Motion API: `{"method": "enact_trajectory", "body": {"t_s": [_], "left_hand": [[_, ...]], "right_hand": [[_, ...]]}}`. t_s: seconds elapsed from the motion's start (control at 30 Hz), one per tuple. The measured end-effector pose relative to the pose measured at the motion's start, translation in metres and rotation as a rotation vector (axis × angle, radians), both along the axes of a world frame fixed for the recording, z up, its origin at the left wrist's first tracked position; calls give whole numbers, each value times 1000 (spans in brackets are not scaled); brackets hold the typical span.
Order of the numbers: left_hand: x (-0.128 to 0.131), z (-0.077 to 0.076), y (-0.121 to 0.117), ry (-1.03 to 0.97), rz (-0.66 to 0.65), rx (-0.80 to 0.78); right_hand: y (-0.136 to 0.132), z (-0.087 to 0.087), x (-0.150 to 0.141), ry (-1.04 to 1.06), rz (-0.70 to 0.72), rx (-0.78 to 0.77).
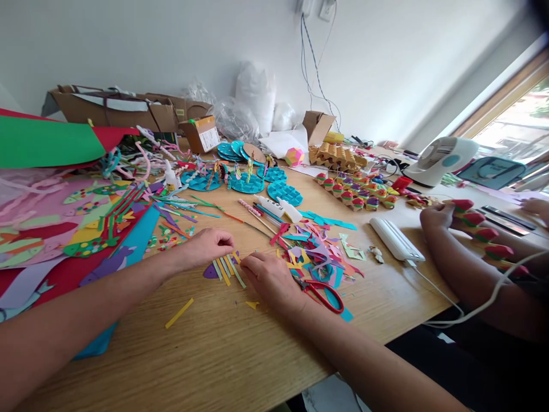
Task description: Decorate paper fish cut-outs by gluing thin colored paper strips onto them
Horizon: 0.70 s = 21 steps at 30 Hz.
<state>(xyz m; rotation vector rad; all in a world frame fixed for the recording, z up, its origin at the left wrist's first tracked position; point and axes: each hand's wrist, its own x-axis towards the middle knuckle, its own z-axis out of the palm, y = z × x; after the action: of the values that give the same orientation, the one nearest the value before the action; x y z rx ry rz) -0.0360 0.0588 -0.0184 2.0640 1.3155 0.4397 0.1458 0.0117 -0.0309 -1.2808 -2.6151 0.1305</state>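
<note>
My left hand (209,246) rests on the wooden table (223,349) with its fingertips pinched on thin yellow and green paper strips (226,269) that lie across a purple paper fish (210,271). My right hand (270,278) lies just right of the strips, fingers curled and pressing on their ends. Red-handled scissors (319,293) lie by my right wrist. A heap of coloured paper scraps (315,254) sits beyond them. One loose yellow strip (179,313) lies nearer to me.
Coloured paper sheets with paper fish (64,234) cover the left. Blue discs (245,182), glue guns (278,207), a white power strip (397,239), egg-carton pieces (358,193) and a small fan (441,160) stand farther back. Another person's hand (437,217) works at the right beside red-tipped pieces.
</note>
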Motion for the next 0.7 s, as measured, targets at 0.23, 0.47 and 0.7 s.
{"method": "enact_trajectory", "body": {"t_s": [0.23,0.47,0.7], "left_hand": [[3,-4,8,134,-55,111],[5,-7,11,221,-78,111],[4,-8,13,261,-100,116]], "right_hand": [[3,-7,-4,-28,17,-25],[2,-8,-4,-29,37,-8],[1,-9,-3,-28,59,-23]]}}
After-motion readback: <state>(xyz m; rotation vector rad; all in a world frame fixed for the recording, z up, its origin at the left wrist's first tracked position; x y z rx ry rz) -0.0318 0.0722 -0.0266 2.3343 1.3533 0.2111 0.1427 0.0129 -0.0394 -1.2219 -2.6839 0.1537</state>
